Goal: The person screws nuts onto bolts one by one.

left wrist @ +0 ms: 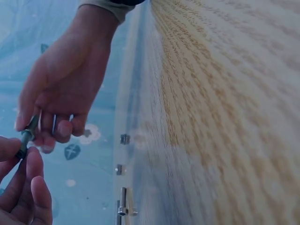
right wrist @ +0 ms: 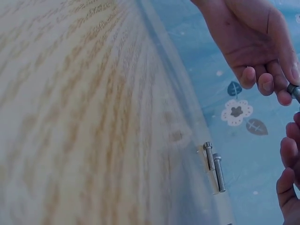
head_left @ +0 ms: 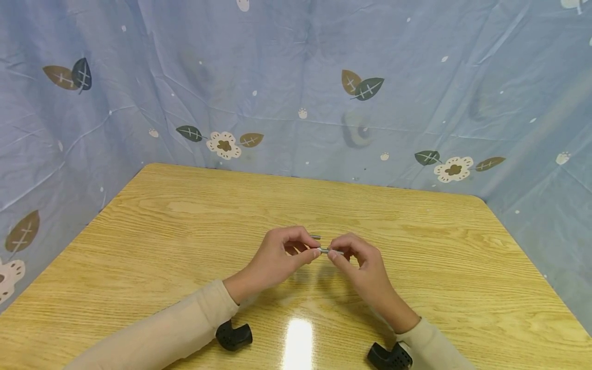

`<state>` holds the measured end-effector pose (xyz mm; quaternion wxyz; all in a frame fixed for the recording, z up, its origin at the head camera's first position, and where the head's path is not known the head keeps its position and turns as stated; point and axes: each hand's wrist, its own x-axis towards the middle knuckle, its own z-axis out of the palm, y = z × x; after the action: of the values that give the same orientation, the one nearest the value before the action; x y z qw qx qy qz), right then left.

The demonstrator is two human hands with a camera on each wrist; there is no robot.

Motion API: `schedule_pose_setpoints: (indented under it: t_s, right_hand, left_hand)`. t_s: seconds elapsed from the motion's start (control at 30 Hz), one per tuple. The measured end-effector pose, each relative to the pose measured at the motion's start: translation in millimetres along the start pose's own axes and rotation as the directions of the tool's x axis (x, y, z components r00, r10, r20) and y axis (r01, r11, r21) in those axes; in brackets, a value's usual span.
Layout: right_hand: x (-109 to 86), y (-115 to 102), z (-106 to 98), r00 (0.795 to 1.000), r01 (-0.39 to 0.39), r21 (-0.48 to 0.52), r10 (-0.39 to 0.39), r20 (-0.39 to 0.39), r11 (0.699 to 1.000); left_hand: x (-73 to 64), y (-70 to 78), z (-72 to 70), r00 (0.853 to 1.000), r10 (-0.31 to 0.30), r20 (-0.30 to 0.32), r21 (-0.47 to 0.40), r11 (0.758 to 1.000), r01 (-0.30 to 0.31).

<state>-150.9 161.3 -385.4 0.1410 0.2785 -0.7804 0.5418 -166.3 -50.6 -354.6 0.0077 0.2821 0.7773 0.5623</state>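
Observation:
Both hands meet over the middle of the table, with a small metal bolt [head_left: 325, 251] held level between them. My left hand [head_left: 282, 257] pinches one end of it between thumb and index finger. On the other side, the thumb and index finger of my right hand [head_left: 363, 262] pinch its opposite end. A wider part, perhaps a nut, shows along the held bolt [left wrist: 27, 135] in the left wrist view; the fingers partly hide it. Behind the hands, two loose bolts [right wrist: 219, 172] lie side by side on the tabletop.
Two small metal pieces [left wrist: 124, 138], possibly nuts, sit on the wooden table [head_left: 208, 205] beside the loose bolts. A blue patterned curtain [head_left: 287, 77] hangs behind and around the table. Black wrist-worn devices [head_left: 233, 335] hang below both forearms.

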Motion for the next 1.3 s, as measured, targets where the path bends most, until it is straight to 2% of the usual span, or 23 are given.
schedule_pose_setpoints:
  t_s: [0.27, 0.5, 0.93, 1.17, 1.3]
  right_hand:
    - [0.6, 0.5, 0.5, 1.000, -0.013, 0.022, 0.013, 0.007, 1.000]
    - [1.0, -0.3, 1.1, 1.000, 0.029, 0.032, -0.029, -0.008, 0.999]
    - [-0.5, -1.2, 1.2, 0.999, -0.033, -0.006, 0.033, 0.000, 0.999]
    - [0.1, 0.8, 2.0, 0.999, 0.036, 0.041, -0.036, -0.004, 0.999]
    - [1.1, 0.1, 2.5, 0.999, 0.045, 0.046, -0.045, -0.013, 0.998]
  left_hand:
    - [0.6, 1.0, 0.2, 1.000, -0.017, -0.012, 0.002, 1.000, 0.017]
    - [1.1, 0.4, -0.1, 1.000, -0.015, -0.016, -0.007, 1.000, 0.015]
    - [0.5, 0.7, -0.5, 1.000, -0.004, -0.007, -0.015, 1.000, 0.004]
    - [0.6, -0.5, 0.1, 1.000, 0.000, -0.010, -0.005, 1.000, 0.000]
    - [1.0, 0.1, -0.1, 1.000, -0.006, -0.013, -0.005, 1.000, 0.006]
